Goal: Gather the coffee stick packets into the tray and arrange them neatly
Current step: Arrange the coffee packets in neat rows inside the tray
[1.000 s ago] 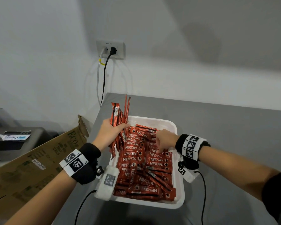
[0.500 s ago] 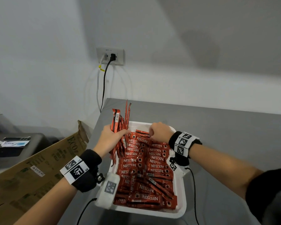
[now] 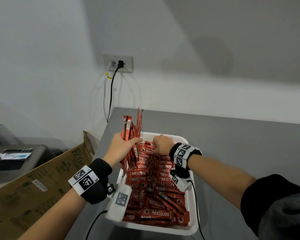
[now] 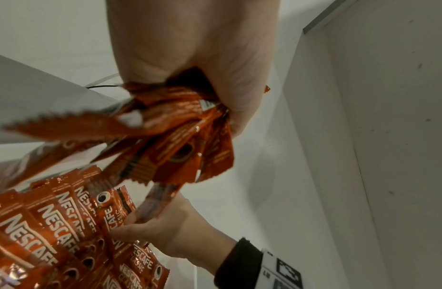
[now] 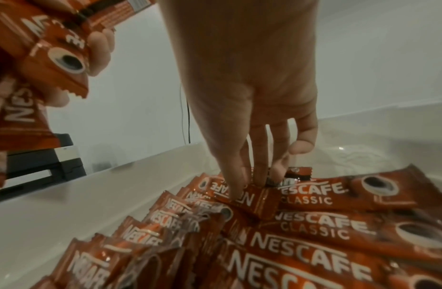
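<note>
A white tray (image 3: 196,222) on the grey table holds many red Nescafe stick packets (image 3: 154,207), some in rows and some lying askew. My left hand (image 3: 126,144) grips a bundle of packets (image 3: 129,125) upright over the tray's far left corner; the left wrist view shows the bundle (image 4: 180,136) fanning out below the fist. My right hand (image 3: 163,144) reaches into the tray's far end. Its fingertips (image 5: 259,179) come down on the end of one packet (image 5: 254,203) and pinch it. The tray's inner wall (image 5: 91,195) lies just beyond.
A brown cardboard box (image 3: 42,179) leans beside the table's left edge. A dark device (image 3: 16,158) sits further left. A wall socket (image 3: 118,63) with two cables hangs behind the table corner. The grey tabletop (image 3: 241,153) stretches right of the tray.
My right hand moved from the tray's middle right up to its far end, nearer the left hand. The left hand kept its bundle in about the same place.
</note>
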`<state>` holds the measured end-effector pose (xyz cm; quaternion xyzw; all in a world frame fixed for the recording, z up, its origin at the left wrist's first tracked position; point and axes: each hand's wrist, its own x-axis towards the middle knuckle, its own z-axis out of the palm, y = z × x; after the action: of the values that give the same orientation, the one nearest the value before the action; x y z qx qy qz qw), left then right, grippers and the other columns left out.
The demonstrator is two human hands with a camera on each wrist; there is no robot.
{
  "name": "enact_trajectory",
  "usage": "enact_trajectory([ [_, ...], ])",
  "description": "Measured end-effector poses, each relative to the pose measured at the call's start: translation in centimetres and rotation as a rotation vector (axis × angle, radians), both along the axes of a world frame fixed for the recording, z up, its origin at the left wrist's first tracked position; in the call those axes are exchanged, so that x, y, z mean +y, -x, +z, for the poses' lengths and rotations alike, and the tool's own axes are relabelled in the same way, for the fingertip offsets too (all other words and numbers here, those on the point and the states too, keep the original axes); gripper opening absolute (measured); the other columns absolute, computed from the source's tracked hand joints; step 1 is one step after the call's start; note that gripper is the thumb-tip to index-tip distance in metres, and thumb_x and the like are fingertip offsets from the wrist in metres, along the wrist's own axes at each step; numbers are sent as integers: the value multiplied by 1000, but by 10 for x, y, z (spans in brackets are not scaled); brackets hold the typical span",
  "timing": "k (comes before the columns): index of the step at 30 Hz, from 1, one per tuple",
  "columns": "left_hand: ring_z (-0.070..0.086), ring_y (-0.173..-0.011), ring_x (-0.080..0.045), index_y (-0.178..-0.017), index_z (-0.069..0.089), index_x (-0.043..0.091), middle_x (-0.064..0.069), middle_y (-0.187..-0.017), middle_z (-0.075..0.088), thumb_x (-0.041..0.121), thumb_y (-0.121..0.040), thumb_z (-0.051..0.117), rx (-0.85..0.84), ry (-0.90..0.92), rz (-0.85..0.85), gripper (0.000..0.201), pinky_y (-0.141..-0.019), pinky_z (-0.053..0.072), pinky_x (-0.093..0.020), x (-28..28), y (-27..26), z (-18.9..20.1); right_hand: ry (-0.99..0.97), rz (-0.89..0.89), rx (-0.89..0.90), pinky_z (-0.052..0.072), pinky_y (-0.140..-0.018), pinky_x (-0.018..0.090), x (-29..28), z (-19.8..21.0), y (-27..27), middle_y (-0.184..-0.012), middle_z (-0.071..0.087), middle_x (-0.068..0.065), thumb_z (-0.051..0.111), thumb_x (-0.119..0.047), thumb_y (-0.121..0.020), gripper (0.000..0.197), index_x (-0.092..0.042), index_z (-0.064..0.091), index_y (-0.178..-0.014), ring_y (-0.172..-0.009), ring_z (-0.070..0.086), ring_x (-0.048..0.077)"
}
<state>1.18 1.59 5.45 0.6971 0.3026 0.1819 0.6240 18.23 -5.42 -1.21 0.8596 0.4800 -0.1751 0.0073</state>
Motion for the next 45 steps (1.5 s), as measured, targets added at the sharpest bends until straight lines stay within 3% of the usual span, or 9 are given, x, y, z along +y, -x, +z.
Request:
enact_trajectory([
  [6,66,-81,-19,-99,61,5,-9,-89,68,13,-84,65,11,1,16,17,-70,50,-22,2,4,-3,-84,-7,136,44,-70,29,-6,12,1,-88,55,6,67,-17,-86,29,-18,43,-68,-82,53,21],
  [8,66,-78,-19,-96,61,5,-7,-86,67,13,-84,65,15,14,19,15,-68,50,-22,3,6,-4,-198,-60,250,49,-67,31,-12,18,0,-91,58,9,63,-11,-87,14,-10,50,-92,-82,60,27],
  [12,66,-76,-18,-94,61,6,-6,-84,68,13,-84,65,17,21,15,12,-69,51,-23,4,9,-7,-375,-119,443,55,-52,23,-38,24,-2,-97,63,12,59,5,-84,70,-19,24,-139,-66,67,21],
  [17,67,-81,-21,-97,61,5,-9,-88,68,14,-85,64,28,16,1,16,-74,52,-26,1,8,-7,-381,-110,299,58,-68,27,-65,19,-7,-100,65,8,53,-9,-93,11,-8,57,-103,-76,69,18],
  [22,67,-80,-19,-96,61,9,-7,-88,68,14,-85,64,21,24,-1,13,-72,51,-24,0,9,-6,-427,-133,236,48,-76,22,-77,16,-7,-87,62,-3,58,-4,-86,11,-5,69,-84,-79,57,9],
  [27,67,-80,-20,-94,61,10,-8,-88,68,14,-85,64,25,25,1,10,-73,52,-27,0,10,-6,-452,-199,220,43,-53,7,-75,21,-16,-83,61,-2,56,-1,-87,13,-10,65,-84,-72,58,10],
  [37,64,-83,-40,-92,60,-1,-27,-91,65,11,-81,67,189,-177,-235,17,-81,52,-46,-9,1,2,-682,151,447,44,-65,9,-41,72,19,-79,69,-4,65,-2,-86,30,-23,44,-81,-63,60,-9],
  [42,64,-84,-36,-100,59,-4,-27,-98,65,6,-83,64,160,-121,-238,20,-79,53,-36,-11,-1,3,-772,55,703,58,-64,28,-49,68,17,-80,68,-6,51,-12,-96,8,-20,49,-97,-71,71,17],
  [45,64,-84,-40,-95,59,-9,-28,-94,65,11,-84,64,185,-140,-172,23,-81,53,-44,-5,3,-2,-641,-22,459,52,-67,20,-50,53,-4,-97,66,3,43,-23,-99,22,-13,55,-114,-75,63,10],
])
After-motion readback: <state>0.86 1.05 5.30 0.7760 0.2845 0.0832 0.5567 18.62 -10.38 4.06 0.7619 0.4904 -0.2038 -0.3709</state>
